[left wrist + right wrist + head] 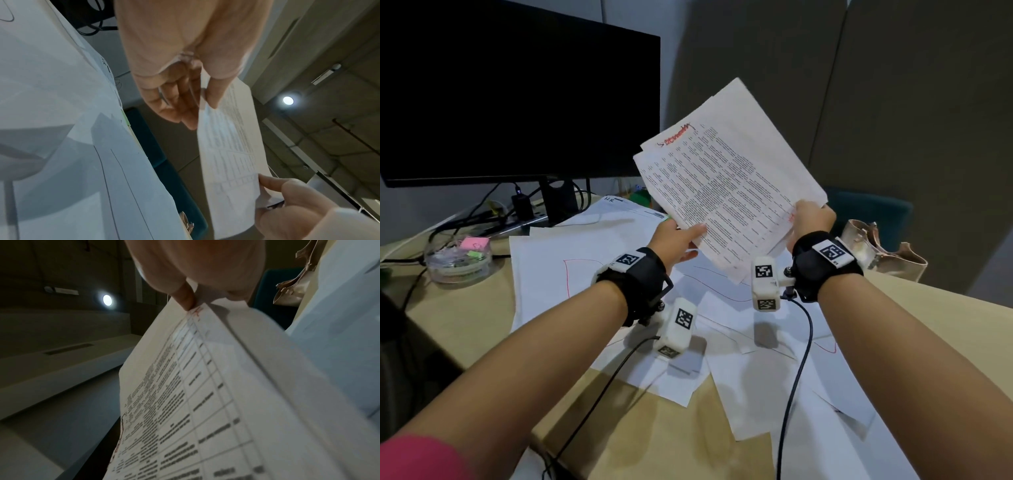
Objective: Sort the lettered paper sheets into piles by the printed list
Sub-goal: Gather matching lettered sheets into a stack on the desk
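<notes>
While both hands are up off the desk, the right hand [812, 219] pinches one lower corner of the printed list [726, 178], thumb on the face. The left hand [675, 240] takes the opposite edge, thumb on top and fingers beneath. At least one more page sits behind it. She seems to be reading the list, so sorting looks barely begun. Below, the lettered sheets [585, 260] lie overlapped on the desk [465, 329]. Next, I'd guess, one hand must free itself to pick a sheet.
</notes>
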Demonstrator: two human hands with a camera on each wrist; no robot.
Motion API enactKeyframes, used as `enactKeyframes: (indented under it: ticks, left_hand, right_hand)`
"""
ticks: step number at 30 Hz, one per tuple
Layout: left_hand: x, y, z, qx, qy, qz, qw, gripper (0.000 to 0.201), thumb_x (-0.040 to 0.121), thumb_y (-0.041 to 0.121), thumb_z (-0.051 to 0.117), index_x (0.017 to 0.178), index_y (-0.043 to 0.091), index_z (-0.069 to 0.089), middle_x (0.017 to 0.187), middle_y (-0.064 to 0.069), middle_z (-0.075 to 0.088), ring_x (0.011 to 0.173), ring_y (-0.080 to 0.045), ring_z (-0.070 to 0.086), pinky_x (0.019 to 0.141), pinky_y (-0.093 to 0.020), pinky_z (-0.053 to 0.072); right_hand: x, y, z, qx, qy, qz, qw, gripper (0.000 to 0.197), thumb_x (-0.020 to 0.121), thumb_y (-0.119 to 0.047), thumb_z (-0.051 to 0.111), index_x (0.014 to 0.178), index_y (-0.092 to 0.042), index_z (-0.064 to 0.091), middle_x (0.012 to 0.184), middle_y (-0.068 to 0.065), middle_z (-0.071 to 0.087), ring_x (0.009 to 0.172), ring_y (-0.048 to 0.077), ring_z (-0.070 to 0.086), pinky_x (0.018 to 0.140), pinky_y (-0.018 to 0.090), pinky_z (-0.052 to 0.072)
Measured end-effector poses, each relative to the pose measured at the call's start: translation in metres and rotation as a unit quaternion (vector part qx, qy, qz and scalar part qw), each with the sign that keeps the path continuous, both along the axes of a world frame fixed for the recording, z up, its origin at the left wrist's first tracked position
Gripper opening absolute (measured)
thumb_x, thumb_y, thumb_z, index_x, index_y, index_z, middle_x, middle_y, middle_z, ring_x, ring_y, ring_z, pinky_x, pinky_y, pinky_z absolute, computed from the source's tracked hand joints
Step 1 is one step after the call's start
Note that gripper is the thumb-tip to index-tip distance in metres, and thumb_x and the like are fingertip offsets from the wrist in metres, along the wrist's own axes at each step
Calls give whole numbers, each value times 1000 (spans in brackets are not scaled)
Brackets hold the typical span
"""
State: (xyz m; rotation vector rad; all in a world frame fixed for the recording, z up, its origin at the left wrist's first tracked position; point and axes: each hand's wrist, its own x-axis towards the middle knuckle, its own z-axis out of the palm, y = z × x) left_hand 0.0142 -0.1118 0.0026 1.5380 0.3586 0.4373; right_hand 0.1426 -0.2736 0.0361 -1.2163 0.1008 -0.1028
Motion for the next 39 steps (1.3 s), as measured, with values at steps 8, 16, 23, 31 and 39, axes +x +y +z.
enactKeyframes:
  ticks: [8,16,23,31,39]
  left_hand:
    - [0,16,2,30,-28,96,995,29,93,0,55,121,5,58,118,-9,63,106,-26,62,88,-40,53]
    - [-9,39,8,109,26,100,989,33,97,2,49,129,6,55,123,-7,60,111,-23,56,99,-40,43]
    - [-11,48,1,138,85,69,984,35,92,-5,43,123,4,57,114,-6,60,105,-25,57,91,-34,46]
    - [-23,91,8,166,109,312,929,41,95,1,36,132,5,51,130,-18,55,116,-37,53,87,-33,42]
    - [-23,108,11,183,104,302,930,40,93,-2,34,129,2,52,126,-20,56,112,-38,54,88,-36,43]
  right_hand:
    - [4,2,-16,-105,-7,76,992,18,87,-5,53,73,-16,49,69,-2,46,67,19,50,71,30,44]
    - [9,-10,-25,-184,-67,142,970,15,79,2,51,87,1,65,69,7,50,65,20,46,57,23,38]
    - [12,-11,-30,-260,-83,219,937,27,88,1,48,64,-12,51,68,4,53,66,19,51,66,29,45]
    - [33,-19,-45,-253,-42,112,960,23,74,4,43,58,-11,51,65,10,45,65,21,40,58,29,32]
    - [44,-32,-51,-292,-40,94,951,36,81,12,38,58,-13,52,63,5,47,66,22,43,52,23,38]
